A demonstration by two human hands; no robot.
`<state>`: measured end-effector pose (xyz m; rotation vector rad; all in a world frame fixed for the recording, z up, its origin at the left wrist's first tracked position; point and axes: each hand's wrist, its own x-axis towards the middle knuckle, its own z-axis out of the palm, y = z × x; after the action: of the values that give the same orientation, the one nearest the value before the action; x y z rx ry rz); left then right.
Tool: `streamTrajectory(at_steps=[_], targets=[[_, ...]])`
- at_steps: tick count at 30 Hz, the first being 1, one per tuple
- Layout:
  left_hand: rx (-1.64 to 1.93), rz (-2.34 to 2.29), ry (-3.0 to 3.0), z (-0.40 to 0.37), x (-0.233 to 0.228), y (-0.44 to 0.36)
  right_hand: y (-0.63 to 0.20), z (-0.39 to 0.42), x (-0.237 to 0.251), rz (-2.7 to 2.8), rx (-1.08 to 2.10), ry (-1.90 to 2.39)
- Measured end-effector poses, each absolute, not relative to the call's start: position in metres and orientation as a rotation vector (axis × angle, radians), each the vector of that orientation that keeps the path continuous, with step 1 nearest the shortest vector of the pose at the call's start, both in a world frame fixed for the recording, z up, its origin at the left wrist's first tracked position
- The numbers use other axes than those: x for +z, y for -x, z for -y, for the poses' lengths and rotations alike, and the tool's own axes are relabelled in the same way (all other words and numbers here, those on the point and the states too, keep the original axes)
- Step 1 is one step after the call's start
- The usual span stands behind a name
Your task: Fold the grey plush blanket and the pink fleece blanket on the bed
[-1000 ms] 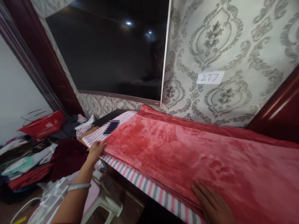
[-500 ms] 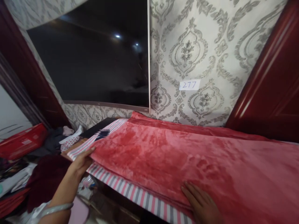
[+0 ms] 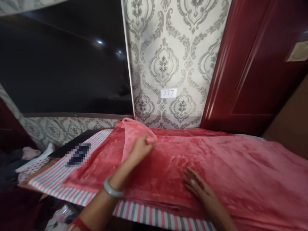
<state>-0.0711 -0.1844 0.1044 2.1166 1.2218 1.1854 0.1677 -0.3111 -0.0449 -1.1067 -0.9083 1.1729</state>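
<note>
A plush red-pink blanket lies folded in layers on a striped pink, grey and white cloth. My left hand, with a pale bangle at the wrist, is closed on the blanket's lifted left edge. That edge is turned back to the right, showing a lighter pink side and a darker red layer beneath. Flat on the blanket's top, fingers stretched out, rests my right hand. A pixelated dark patch covers part of the striped cloth to the left.
Behind the blanket, a large dark television hangs against patterned wallpaper. A paper marked 277 is stuck there. To the right stands a dark red wooden door. Clothes are piled at the left.
My left hand has taken the blanket's left edge and folded it up and to the right. My right hand stays on the blanket. The view has turned right.
</note>
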Motion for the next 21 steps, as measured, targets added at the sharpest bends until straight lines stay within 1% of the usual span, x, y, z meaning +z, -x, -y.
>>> streamTrajectory(at_steps=[2,4,5,7,9,12,17,21], targets=[[1.061,-1.158,-2.192,0.208,0.072,0.031,-0.176,0.310,-0.040,0.710,1.310,1.019],[0.794,-1.102,-2.366,0.233,0.031,0.007,-0.183,0.309,-0.037,0.596,1.403,0.955],[0.725,-1.093,-2.431,0.244,0.011,0.000,-0.186,0.308,-0.036,0.568,1.431,0.941],[0.660,-1.062,-2.554,0.261,-0.020,-0.003,-0.190,0.303,-0.033,0.565,1.437,0.953],[0.700,-1.087,-2.643,0.271,-0.037,0.000,-0.193,0.293,-0.028,0.626,1.404,1.008],[0.802,-1.103,-2.689,0.277,-0.036,0.006,-0.194,0.263,-0.017,0.710,1.344,1.090],[0.956,-1.115,-2.534,0.276,-0.016,0.011,-0.180,0.195,0.003,0.713,1.402,1.256],[1.141,-1.080,-2.508,0.271,-0.011,0.016,-0.163,0.154,0.015,0.831,1.333,1.327]])
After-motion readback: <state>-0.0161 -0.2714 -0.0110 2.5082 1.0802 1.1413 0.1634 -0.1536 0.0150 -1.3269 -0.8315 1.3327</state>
